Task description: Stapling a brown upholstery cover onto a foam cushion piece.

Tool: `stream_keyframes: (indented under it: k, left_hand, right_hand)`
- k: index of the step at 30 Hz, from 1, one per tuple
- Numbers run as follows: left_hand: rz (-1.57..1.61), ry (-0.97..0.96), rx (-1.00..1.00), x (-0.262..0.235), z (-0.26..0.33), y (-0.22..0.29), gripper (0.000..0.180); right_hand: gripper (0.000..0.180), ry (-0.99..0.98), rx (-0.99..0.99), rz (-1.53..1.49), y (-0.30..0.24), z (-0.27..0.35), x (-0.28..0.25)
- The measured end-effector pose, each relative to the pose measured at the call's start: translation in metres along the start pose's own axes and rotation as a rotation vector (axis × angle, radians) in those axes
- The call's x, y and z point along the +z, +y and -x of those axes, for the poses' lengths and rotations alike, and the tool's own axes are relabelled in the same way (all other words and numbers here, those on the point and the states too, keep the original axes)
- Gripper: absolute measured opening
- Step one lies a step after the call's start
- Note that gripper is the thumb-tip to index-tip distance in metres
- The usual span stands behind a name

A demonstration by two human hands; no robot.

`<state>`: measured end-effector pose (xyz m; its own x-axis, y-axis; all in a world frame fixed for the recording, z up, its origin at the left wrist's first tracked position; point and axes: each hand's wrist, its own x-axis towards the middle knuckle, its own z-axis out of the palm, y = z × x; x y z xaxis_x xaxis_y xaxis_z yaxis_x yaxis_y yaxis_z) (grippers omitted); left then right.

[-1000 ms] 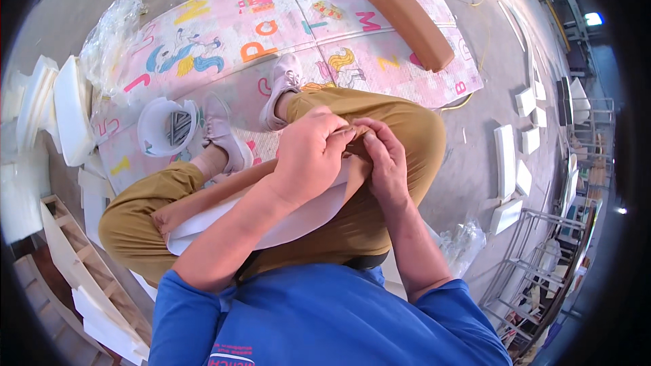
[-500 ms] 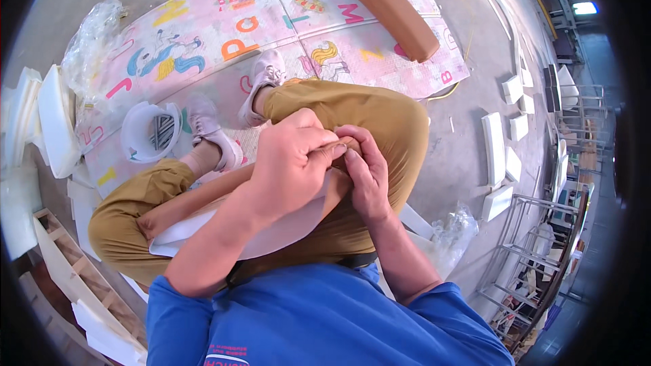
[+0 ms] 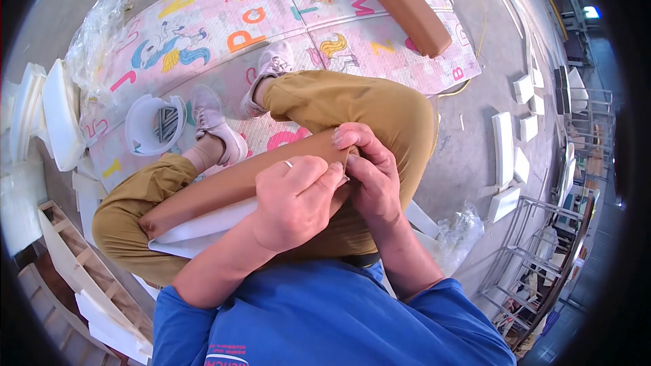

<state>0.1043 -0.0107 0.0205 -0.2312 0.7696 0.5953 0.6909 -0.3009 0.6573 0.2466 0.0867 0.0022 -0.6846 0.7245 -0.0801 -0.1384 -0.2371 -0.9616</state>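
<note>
A long white foam pad partly sheathed in a brown cover (image 3: 230, 186) lies across my lap, over my mustard trousers. My left hand (image 3: 295, 196) grips the pad's right end from above, fingers curled over the brown cover. Against that same end, my right hand (image 3: 369, 173) pinches the cover's edge with its fingertips. The two hands touch each other. The white foam (image 3: 196, 234) shows bare along the pad's lower left side.
I sit on a pink alphabet play mat (image 3: 203, 47). A finished brown cushion (image 3: 405, 7) lies at the mat's far end. A white plastic tape holder (image 3: 152, 125) sits by my feet. White foam pieces (image 3: 505, 149) lie right, crumpled plastic wrap (image 3: 102, 34) and wooden frames (image 3: 74, 278) left.
The brown cover now reaches much further along the pad toward my left knee. Both hands stay at the pad's right end, and the view has shifted slightly.
</note>
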Motion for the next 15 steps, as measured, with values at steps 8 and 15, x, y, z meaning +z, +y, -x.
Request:
stream_keyframes:
  k: [8,15]
  left_hand:
    - [-0.017,0.067,0.042,0.004,0.002,0.009,0.029]
    - [0.181,0.067,-0.09,0.002,0.006,0.0,0.028]
  right_hand:
    - [0.031,0.187,-0.079,0.072,-0.026,0.017,0.016]
    - [0.041,0.113,-0.413,1.074,-0.039,0.058,0.023]
